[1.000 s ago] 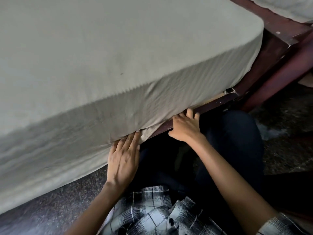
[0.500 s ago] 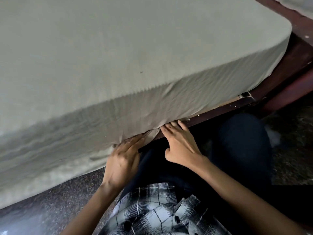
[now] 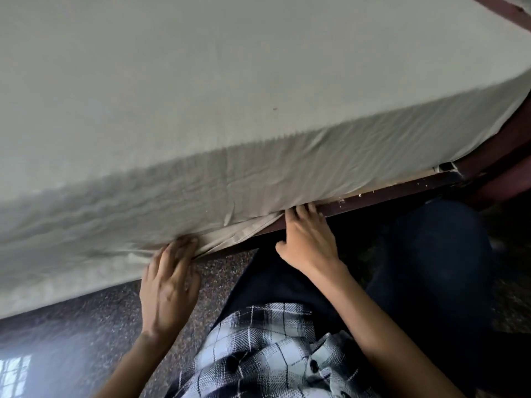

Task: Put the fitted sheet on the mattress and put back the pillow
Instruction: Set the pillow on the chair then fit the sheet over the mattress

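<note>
A pale grey-green fitted sheet [image 3: 230,96] covers the top and near side of the mattress, wrinkled along the side. Its lower hem [image 3: 238,235] hangs loose over the dark wooden bed frame [image 3: 402,191]. My left hand [image 3: 169,282] lies with straight fingers against the sheet's bottom edge, fingertips pushed under the fabric. My right hand [image 3: 309,239] rests on the frame rail, fingertips touching the sheet's edge where it meets the wood. No pillow is in view.
Speckled dark stone floor [image 3: 86,326] runs under the bed at the left. My knees in dark trousers [image 3: 431,268] and a checked shirt [image 3: 258,354] are close to the frame. A frame post [image 3: 502,179] stands at the right.
The view has shifted so the mattress corner sits further right. My left hand slid left along the hem with its fingers straighter; my right hand stays at the frame rail.
</note>
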Tool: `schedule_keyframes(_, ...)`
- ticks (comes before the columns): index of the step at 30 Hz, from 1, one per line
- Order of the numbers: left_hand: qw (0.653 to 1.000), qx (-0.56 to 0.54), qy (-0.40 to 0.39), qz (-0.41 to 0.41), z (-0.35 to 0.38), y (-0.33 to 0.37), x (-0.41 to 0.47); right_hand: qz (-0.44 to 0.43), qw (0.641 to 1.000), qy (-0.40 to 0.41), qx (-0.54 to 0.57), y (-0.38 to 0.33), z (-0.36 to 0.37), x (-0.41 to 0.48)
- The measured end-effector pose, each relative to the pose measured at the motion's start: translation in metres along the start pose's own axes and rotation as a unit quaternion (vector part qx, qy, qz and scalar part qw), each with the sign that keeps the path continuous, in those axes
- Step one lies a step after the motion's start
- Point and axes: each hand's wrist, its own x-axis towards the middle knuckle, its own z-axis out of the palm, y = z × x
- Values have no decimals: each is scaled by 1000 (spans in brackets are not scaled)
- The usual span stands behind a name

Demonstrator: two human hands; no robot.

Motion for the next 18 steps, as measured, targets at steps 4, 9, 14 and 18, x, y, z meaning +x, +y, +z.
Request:
schedule_keyframes(4, 999, 36, -30, 7, 0, -1, -3, -74, 990, 117, 11, -18, 0, -2)
schedule_keyframes(9, 996, 55, -70, -26, 3, -4, 10, -147, 983, 105, 40, -8, 12, 4)
schedule_keyframes(14, 997, 31, -65, -20, -2, -4, 17, -106, 994, 38, -10, -24, 25, -5)
schedule_keyframes(18, 1000, 2, 8, -16, -11, -4, 23, -26, 997, 53, -42, -46, 38, -6)
